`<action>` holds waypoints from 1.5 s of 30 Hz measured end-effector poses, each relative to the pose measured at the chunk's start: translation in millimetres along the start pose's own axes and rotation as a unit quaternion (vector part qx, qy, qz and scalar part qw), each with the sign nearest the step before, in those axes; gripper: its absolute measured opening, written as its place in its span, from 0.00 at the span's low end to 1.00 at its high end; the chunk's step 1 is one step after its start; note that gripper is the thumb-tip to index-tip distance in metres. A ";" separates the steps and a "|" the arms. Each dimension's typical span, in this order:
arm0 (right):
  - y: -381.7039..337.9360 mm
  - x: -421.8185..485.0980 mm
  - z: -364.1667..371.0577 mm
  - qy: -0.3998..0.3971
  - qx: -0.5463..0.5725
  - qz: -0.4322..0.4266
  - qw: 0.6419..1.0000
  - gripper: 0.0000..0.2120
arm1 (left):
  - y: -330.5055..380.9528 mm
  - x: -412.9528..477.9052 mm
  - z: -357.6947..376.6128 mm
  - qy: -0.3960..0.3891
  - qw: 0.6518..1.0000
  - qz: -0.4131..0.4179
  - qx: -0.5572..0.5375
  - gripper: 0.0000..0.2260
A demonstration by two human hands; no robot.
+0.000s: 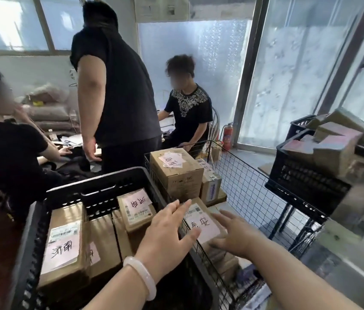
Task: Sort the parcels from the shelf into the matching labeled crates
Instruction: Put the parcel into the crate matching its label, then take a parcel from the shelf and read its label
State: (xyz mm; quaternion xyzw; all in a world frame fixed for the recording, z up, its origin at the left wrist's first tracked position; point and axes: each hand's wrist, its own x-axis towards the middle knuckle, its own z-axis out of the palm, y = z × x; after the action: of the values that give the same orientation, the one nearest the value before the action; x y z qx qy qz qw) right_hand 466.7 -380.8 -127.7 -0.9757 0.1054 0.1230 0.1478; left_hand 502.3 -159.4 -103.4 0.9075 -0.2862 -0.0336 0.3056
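A small cardboard parcel with a pink handwritten label lies inside the wire basket. My left hand hovers over its left edge with straight, spread fingers. My right hand lies along its right side, fingers straight and touching the box. The black plastic crate at the left holds several labelled parcels. A taller cardboard box stands at the far end of the wire basket.
Three people in black shirts are close behind the crate; one stands, two sit. Black crates of parcels sit on a shelf at the right. A red fire extinguisher stands by the glass door.
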 end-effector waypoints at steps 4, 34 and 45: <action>18.6 -58.5 -15.1 0.138 0.026 0.034 0.989 0.41 | 31.4 21.5 12.6 0.026 0.992 0.113 0.059 0.29; 108.7 -763.8 129.7 0.293 -0.072 0.539 0.787 0.44 | 438.7 -399.5 233.1 -0.123 0.771 0.625 0.010 0.31; 152.6 -913.3 190.2 0.304 -0.029 0.630 0.714 0.42 | 539.3 -534.1 304.2 -0.190 0.692 0.696 -0.011 0.30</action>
State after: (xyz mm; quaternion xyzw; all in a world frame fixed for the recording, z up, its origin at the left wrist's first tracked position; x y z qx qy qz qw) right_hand -475.4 -308.9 -96.1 -0.6716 0.7316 -0.1124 -0.0327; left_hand -283.9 -384.1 -101.4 0.4193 -0.8876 0.0144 0.1904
